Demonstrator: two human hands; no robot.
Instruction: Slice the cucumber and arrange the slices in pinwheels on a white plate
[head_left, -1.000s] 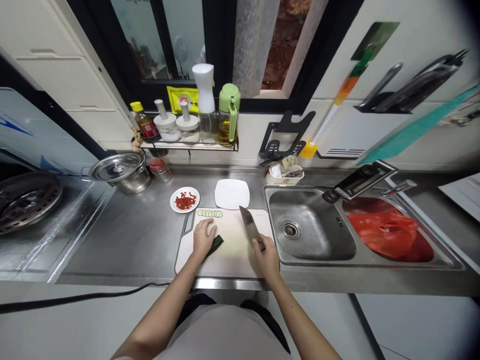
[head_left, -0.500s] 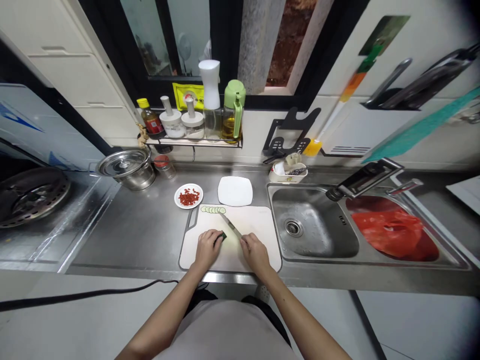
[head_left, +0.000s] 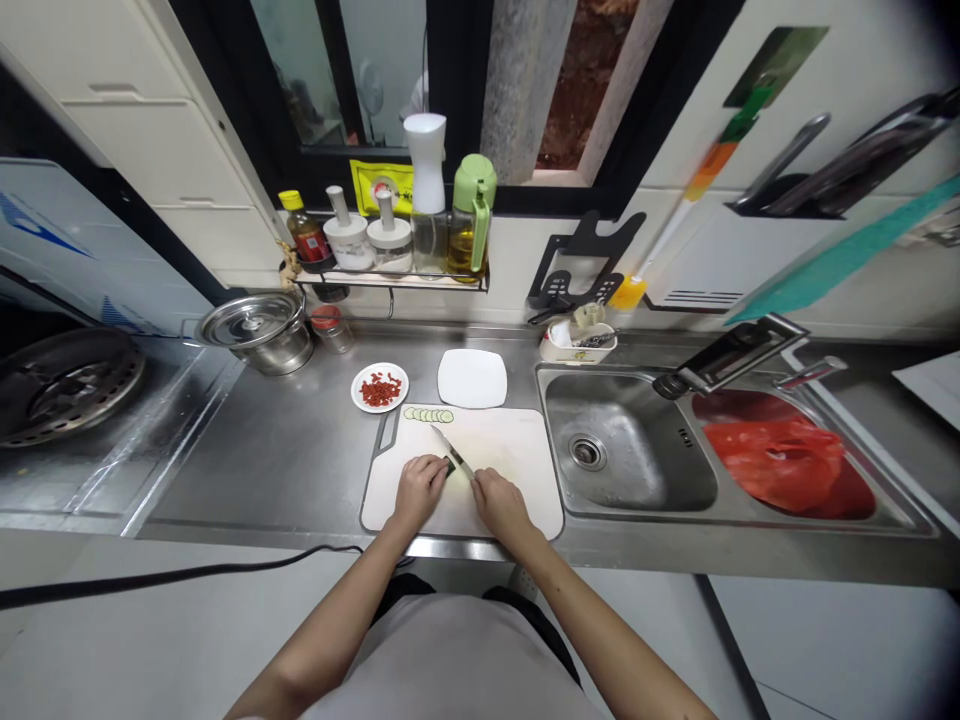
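Head view: cucumber stub (head_left: 450, 466) under the knife (head_left: 447, 448) on the cutting board (head_left: 517, 465).
With its grip pressed closed over the cucumber stub, the left hand (head_left: 420, 487) pins it to the white board on the counter (head_left: 300, 460). The right hand (head_left: 499, 502) has its grip wrapped shut round the knife handle, and the blade lies across the stub's free end, just beside the left fingertips. The cut slices (head_left: 428, 414) sit in a row beyond both grips, at the board's far edge. Doing this well likely means curling the fingertips back from the blade, cutting thin, even slices, and holding the stub flat, since little of it is left to hold.
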